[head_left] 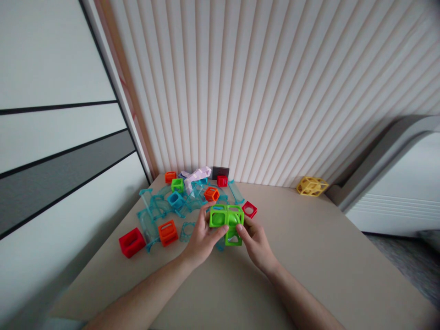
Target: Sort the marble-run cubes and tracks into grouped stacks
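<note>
Both my hands grip one bright green marble-run block (234, 219), an L-shaped piece of open-sided cubes with a rounded channel inside. My left hand (203, 236) closes on its left side, thumb along the lower front. On the right, my right hand (256, 240) pinches the lower cube, with the thumb in front and the other fingers partly hidden behind. The block is raised above the table. Just behind it on the right lies a red square piece with a round hole (254, 206). A clear blue ring piece (187, 230) rests left of my left hand.
Clear blue track pieces (148, 224) spread across the table's left. Among them stand orange cubes (168, 233), a small green cube (177, 185) and a blue cube (176, 200). A red block (132, 242) sits near the left edge, a yellow frame block (312, 186) at the back right.
</note>
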Action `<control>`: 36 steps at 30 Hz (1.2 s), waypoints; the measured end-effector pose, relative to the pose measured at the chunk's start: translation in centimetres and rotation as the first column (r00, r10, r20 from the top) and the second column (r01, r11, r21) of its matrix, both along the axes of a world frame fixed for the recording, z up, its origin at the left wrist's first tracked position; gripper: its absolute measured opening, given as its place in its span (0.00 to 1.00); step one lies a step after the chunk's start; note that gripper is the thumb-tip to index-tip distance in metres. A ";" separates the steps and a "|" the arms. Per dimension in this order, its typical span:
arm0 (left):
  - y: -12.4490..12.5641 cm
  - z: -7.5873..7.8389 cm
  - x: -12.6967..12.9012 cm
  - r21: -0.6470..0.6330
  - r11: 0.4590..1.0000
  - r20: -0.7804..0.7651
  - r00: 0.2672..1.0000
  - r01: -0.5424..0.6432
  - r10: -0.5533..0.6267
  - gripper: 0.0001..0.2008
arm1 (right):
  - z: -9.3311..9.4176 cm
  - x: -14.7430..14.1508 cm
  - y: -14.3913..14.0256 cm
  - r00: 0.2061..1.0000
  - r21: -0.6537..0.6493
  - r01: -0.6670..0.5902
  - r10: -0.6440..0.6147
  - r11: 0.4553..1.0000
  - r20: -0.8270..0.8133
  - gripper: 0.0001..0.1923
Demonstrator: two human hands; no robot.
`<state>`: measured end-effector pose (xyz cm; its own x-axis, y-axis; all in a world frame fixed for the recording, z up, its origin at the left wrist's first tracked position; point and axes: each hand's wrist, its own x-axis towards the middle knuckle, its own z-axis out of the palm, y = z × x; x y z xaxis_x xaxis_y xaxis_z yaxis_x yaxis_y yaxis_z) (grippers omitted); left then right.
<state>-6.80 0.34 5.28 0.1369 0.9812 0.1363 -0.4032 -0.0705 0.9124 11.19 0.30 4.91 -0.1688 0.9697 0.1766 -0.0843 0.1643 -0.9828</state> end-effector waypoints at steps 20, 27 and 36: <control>0.1 -0.2 0.3 -0.010 0.999 0.032 0.998 0.049 -0.049 0.38 | -1.2 0.1 0.1 0.982 0.068 0.151 -0.157 0.986 0.107 0.21; 0.0 -0.5 0.3 -0.029 0.999 0.040 0.999 0.034 -0.033 0.38 | -1.2 0.1 0.2 0.985 0.049 0.169 -0.170 0.984 0.007 0.21; -0.3 0.2 0.4 0.003 0.998 0.022 0.998 0.059 -0.059 0.37 | -1.1 -0.1 -0.2 0.974 0.099 0.215 -0.221 0.972 0.053 0.21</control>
